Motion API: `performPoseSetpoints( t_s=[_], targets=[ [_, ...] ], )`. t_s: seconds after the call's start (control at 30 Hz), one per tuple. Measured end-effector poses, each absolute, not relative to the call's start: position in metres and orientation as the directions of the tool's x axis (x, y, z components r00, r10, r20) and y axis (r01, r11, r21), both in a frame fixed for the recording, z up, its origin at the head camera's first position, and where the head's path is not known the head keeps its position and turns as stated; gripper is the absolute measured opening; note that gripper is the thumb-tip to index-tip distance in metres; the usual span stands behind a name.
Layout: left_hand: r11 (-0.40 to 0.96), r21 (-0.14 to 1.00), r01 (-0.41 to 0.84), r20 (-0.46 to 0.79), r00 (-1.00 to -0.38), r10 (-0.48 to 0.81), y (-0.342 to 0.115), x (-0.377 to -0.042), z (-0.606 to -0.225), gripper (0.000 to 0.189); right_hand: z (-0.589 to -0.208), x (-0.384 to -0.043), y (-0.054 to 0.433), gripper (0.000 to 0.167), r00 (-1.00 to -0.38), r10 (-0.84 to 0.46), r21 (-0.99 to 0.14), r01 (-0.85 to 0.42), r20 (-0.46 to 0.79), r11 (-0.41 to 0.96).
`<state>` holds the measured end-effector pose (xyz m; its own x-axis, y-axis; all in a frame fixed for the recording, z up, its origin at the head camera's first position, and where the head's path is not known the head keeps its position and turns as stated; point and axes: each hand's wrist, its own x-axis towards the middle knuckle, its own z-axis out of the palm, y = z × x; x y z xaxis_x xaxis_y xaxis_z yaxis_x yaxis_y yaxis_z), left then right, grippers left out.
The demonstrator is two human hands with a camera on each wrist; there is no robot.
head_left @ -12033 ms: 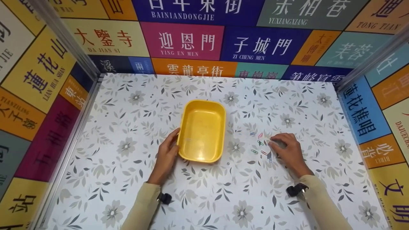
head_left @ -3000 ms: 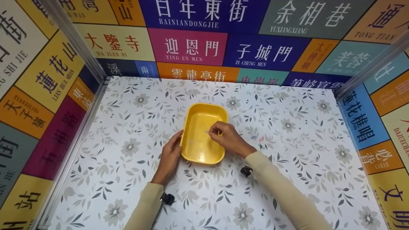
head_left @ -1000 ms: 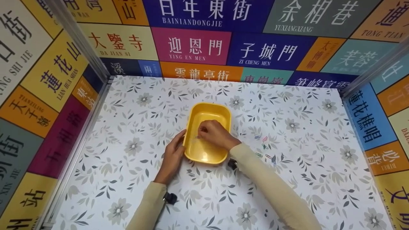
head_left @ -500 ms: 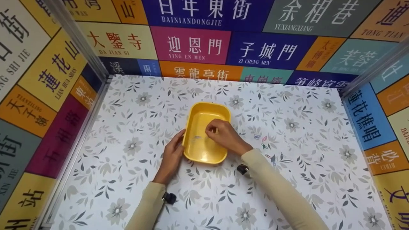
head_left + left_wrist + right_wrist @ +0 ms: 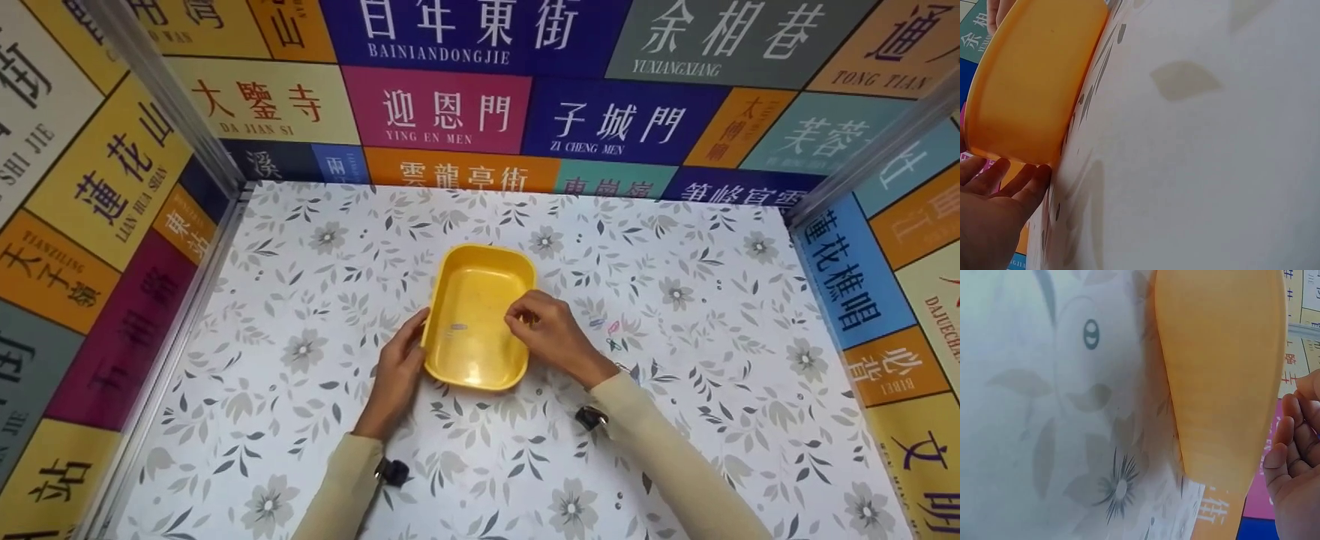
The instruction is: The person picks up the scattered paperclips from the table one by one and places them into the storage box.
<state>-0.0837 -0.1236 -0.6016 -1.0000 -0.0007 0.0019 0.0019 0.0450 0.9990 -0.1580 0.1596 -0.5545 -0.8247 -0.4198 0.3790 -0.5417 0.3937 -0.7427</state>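
1. Left hand (image 5: 397,364): fingers nearly straight, touching the left side of the yellow tray (image 5: 480,292)
2. Bluish paper clip (image 5: 459,327) inside, left of the tray's middle
3. Right hand (image 5: 559,334) at the right rim, fingers curled; cannot tell whether they pinch anything
4. Pink paper clip (image 5: 615,328) and green paper clip (image 5: 613,344) on the floral surface (image 5: 465,472)

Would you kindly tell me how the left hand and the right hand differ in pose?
The left hand touches the outer left side of the yellow tray; the right hand hovers over its right rim. The left hand's fingers look straighter; the right hand's curl in toward the thumb. Both emerge from beige sleeves.
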Motion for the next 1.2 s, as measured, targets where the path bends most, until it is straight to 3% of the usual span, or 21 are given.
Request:
performPoseSetpoints(
  t_s=[0.17,0.4,1.2],
  targets=[
    [0.053,0.999,-0.003,-0.003,-1.0,-0.005,-0.123,-0.083,-0.602,0.06,-0.555,-0.154,0.173,0.014,-0.837,-0.381,-0.753,-0.531,0.393,0.388],
    [0.061,0.998,0.025,0.025,-1.0,-0.001,-0.125,-0.084,-0.602,0.057,-0.556,-0.149,0.192,0.008,-0.837,-0.352,-0.755,-0.536,0.419,0.377],
    [0.039,0.999,0.001,0.001,-1.0,-0.003,-0.123,-0.084,-0.6,0.058,-0.578,-0.123,0.256,0.017,-0.849,-0.237,-0.707,-0.525,0.472,0.473]
  ],
)
